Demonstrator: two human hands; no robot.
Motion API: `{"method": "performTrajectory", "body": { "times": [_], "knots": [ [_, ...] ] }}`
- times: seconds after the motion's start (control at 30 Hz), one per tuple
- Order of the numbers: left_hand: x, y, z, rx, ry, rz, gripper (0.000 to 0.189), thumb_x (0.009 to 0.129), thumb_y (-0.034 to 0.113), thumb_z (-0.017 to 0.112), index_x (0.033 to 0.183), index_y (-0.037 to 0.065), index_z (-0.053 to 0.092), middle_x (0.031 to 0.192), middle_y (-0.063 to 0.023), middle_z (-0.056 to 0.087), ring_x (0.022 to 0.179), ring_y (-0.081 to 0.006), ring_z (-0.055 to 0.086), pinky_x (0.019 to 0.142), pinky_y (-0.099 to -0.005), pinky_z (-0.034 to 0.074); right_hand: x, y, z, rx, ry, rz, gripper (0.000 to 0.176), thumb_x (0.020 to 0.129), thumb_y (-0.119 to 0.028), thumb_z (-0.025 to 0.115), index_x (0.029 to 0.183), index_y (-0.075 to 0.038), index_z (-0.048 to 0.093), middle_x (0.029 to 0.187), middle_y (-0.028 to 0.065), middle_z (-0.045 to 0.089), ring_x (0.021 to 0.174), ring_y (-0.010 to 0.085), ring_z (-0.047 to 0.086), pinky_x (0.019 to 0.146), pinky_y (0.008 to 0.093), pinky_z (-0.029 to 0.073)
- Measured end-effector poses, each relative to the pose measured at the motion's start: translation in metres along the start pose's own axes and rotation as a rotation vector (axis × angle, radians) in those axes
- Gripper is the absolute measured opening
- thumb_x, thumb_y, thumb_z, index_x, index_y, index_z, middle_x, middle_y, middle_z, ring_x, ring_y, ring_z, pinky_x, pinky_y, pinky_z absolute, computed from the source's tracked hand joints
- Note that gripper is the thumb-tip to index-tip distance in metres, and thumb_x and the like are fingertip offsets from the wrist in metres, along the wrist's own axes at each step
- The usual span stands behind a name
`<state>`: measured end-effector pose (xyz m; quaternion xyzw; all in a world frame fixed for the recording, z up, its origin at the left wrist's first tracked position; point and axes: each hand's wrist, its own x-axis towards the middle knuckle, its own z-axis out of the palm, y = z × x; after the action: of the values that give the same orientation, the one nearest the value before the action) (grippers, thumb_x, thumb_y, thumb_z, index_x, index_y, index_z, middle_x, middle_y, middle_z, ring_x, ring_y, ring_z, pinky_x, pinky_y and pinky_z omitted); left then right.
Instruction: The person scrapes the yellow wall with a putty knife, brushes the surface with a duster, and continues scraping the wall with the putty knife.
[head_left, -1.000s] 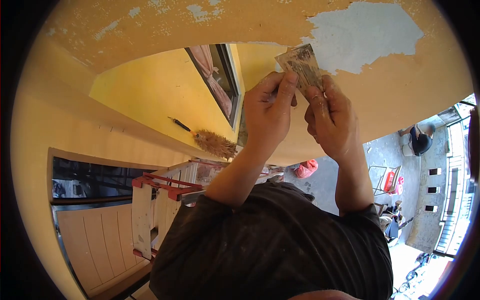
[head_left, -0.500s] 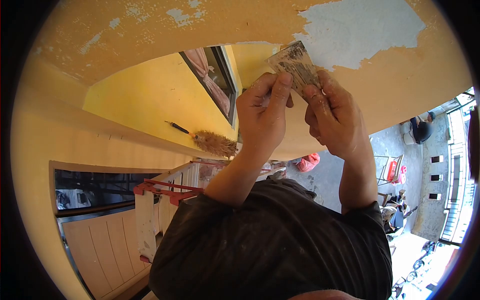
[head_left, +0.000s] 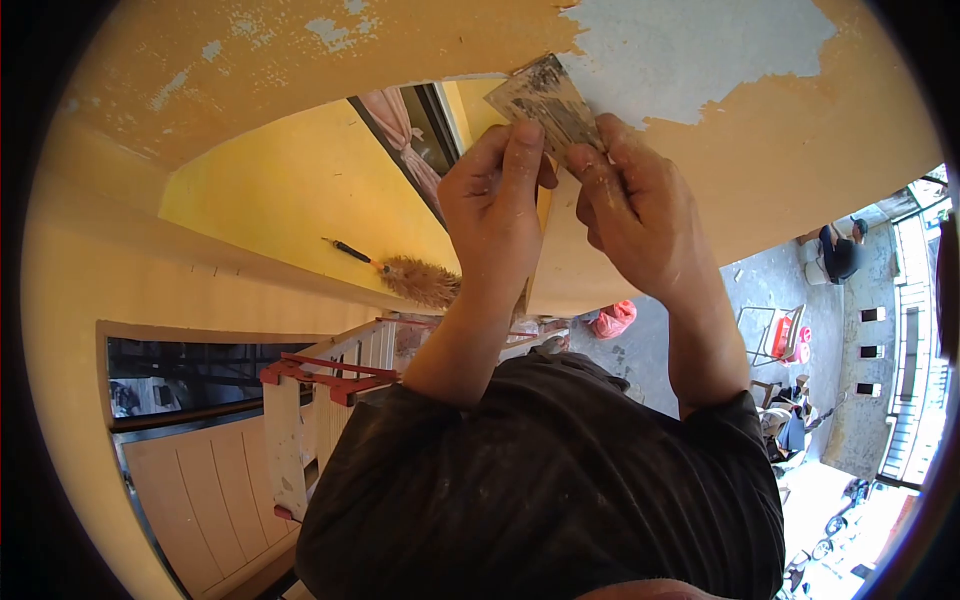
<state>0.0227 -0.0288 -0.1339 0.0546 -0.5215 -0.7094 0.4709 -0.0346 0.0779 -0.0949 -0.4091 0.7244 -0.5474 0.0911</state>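
A flat, stained scraper blade (head_left: 548,103) is held up in front of the yellow-orange wall (head_left: 440,40), with a pale bare patch (head_left: 690,55) of stripped paint beside it. My left hand (head_left: 497,180) pinches the blade's lower left part between thumb and fingers. Gripping its lower right end, my right hand (head_left: 640,200) has the thumb pressed on the face and the fingers curled behind. Whether the blade has a handle is hidden by the hands. Dusty white specks lie on my fingers.
At left below stands a ladder (head_left: 330,375) with red fittings. A feather duster (head_left: 415,280) lies on a ledge by a curtained window (head_left: 410,140). A pink bag (head_left: 613,320) is on the floor; a person (head_left: 842,252) sits far right near a folding table (head_left: 775,335).
Both hands and the scraper blade have shifted left and slightly up across the view. The grip of each hand looks the same.
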Motion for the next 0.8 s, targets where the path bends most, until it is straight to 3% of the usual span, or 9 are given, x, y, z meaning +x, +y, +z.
{"method": "performTrajectory", "body": {
  "times": [0.47,0.53,0.73,0.8],
  "knots": [
    [-0.002,0.0,-0.006,0.135,-0.037,-0.026,0.027,0.095,0.021,0.059,0.082,-0.003,0.062,0.065,-0.0013,0.055,0.062,-0.0062,0.05,0.056,-0.0209,0.038,-0.001,0.008,0.004,0.043,0.01,0.064,0.021,0.098,-0.017,0.046,0.108,0.001,0.052,0.056,-0.0024,0.042,0.048,0.0039,0.038,0.043,0.0221,0.032],
    [0.0,0.001,-0.005,0.107,-0.027,-0.024,0.028,0.095,0.021,0.059,0.082,-0.003,0.062,0.065,-0.0012,0.055,0.062,-0.0062,0.05,0.056,-0.0208,0.038,0.0,0.004,0.002,-0.04,0.032,0.046,0.028,0.091,-0.012,0.055,0.113,0.006,0.056,0.067,0.023,0.058,0.059,0.0356,0.06,0.054,0.0375,0.045],
    [-0.004,-0.002,-0.007,0.119,-0.022,0.01,0.027,0.095,0.02,0.059,0.081,-0.003,0.061,0.066,-0.0014,0.056,0.063,-0.0063,0.05,0.056,-0.0207,0.039,-0.003,0.008,0.005,-0.03,0.078,-0.13,0.025,0.09,-0.008,0.055,0.112,0.004,0.056,0.071,0.0237,0.06,0.06,0.0373,0.06,0.053,0.0397,0.045],
    [-0.005,-0.003,-0.007,0.164,-0.017,0.04,0.027,0.095,0.02,0.059,0.081,-0.003,0.061,0.066,-0.0016,0.056,0.063,-0.0062,0.051,0.056,-0.0207,0.039,-0.007,0.011,0.006,-0.009,0.08,-0.093,0.02,0.09,-0.006,0.055,0.108,0.003,0.056,0.069,0.0224,0.059,0.059,0.0369,0.06,0.053,0.0394,0.045]
  ]
}}
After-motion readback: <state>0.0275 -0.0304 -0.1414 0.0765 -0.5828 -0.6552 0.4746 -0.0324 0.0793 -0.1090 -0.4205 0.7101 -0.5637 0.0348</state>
